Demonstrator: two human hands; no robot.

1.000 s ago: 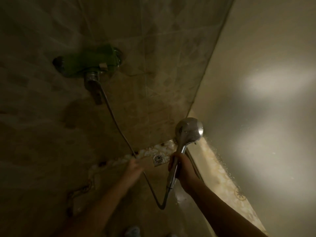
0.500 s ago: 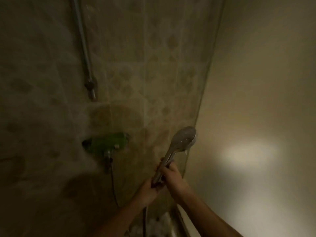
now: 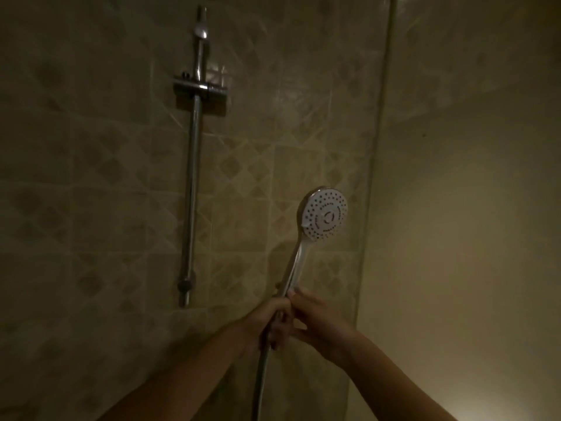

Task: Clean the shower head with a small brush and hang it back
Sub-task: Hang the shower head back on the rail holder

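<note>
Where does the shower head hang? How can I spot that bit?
Look at the tiled wall and find the upright shiny rail on it. Near the rail's top sits the holder, a chunky clamp sticking out sideways, well above the shower head. It is the one wide crossways piece on that thin rail.

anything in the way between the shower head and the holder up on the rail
Nothing visible. The shower head, gripped by its handle in the left hand and right hand, is below and right of the holder on the rail; only bare tiled wall shows between them.
</note>
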